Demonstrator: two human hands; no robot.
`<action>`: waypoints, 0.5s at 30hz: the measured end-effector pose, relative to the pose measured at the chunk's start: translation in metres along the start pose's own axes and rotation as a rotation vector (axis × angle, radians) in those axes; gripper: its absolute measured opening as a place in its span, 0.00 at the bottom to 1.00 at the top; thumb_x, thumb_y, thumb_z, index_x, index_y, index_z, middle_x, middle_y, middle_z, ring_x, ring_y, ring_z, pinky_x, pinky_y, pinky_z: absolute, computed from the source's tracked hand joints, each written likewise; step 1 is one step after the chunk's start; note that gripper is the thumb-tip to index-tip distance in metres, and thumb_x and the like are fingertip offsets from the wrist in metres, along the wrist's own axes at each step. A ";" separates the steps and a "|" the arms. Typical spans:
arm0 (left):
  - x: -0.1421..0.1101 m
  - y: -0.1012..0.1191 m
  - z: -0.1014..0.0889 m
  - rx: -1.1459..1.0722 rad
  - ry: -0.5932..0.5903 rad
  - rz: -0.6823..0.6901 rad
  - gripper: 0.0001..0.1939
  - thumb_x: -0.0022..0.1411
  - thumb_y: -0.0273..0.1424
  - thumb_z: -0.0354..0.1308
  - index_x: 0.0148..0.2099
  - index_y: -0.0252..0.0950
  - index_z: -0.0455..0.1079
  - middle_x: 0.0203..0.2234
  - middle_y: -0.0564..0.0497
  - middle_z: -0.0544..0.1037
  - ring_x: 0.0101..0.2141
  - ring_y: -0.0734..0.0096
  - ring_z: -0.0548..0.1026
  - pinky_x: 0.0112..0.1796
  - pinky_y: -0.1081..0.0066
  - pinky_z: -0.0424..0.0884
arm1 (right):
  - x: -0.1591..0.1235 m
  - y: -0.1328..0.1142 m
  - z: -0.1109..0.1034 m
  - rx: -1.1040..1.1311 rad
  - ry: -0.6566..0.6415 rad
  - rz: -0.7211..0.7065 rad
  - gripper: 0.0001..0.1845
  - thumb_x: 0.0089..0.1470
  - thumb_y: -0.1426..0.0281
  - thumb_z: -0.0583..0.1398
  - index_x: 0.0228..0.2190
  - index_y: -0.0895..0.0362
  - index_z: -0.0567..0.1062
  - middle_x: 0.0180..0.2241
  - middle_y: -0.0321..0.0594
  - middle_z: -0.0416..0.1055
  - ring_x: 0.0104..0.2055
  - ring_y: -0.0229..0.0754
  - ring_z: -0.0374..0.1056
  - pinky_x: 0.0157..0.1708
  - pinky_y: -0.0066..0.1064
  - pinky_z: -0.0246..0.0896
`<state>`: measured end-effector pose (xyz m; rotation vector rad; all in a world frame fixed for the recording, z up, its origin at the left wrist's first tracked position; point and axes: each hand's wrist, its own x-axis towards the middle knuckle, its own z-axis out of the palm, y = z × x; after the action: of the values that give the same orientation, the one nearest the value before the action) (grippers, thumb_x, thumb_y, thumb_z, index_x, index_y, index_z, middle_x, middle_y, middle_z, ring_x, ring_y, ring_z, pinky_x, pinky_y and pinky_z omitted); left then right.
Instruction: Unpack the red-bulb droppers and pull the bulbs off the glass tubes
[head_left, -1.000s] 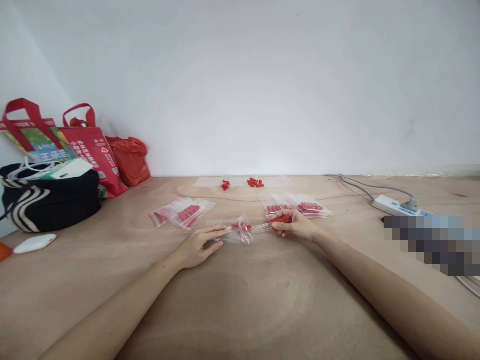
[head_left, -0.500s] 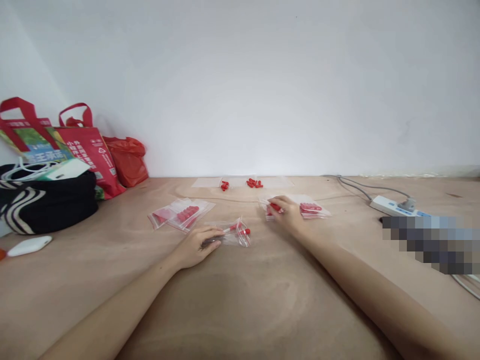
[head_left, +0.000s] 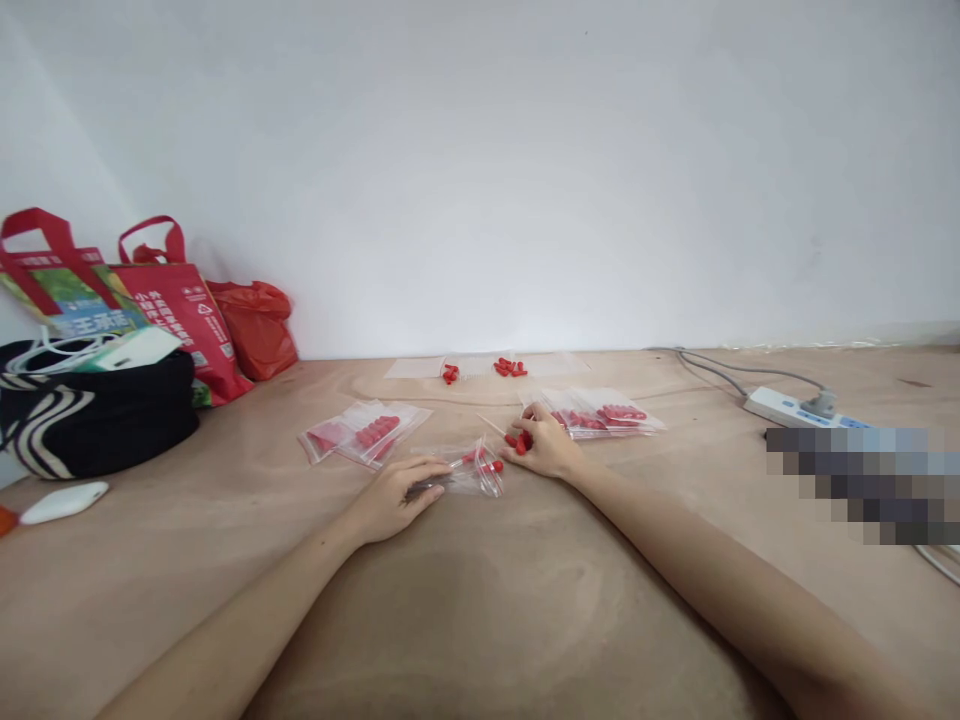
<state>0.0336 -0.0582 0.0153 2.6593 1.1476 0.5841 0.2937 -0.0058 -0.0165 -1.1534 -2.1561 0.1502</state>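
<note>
My left hand (head_left: 397, 495) is closed on the edge of a clear zip bag (head_left: 466, 481), its thumb and fingers pinching the plastic. Small red pieces (head_left: 493, 466) show at the bag's right end. Just right of it, my right hand (head_left: 549, 450) grips a few small red pieces (head_left: 520, 442); a thin pale strip or stick (head_left: 491, 426) juts out by them. Behind that hand lie flat zip bags with red contents (head_left: 621, 414). To the left, another bag of red pieces (head_left: 377, 432) overlaps more zip bags (head_left: 322, 441).
Loose red pieces (head_left: 510, 368) lie on a pale sheet (head_left: 559, 367) by the wall. Shopping bags (head_left: 180, 310), a red plastic bag (head_left: 255, 328) and a black striped bag (head_left: 142, 420) stand left. A power strip (head_left: 780, 408) with cables lies right.
My right hand has moved left and nearer, from the right-hand bags to beside the clear bag, carrying red pieces. My left hand keeps its hold on the bag.
</note>
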 end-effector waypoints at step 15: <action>-0.002 -0.004 0.002 -0.017 -0.001 -0.017 0.15 0.59 0.33 0.48 0.48 0.40 0.66 0.44 0.49 0.72 0.45 0.68 0.68 0.45 0.66 0.65 | -0.008 0.006 -0.010 0.233 0.147 -0.094 0.05 0.47 0.67 0.58 0.25 0.56 0.68 0.30 0.38 0.61 0.31 0.35 0.61 0.32 0.29 0.60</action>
<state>0.0311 -0.0567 0.0116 2.6328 1.1590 0.5868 0.3070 -0.0108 -0.0157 -0.9006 -1.9984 0.2596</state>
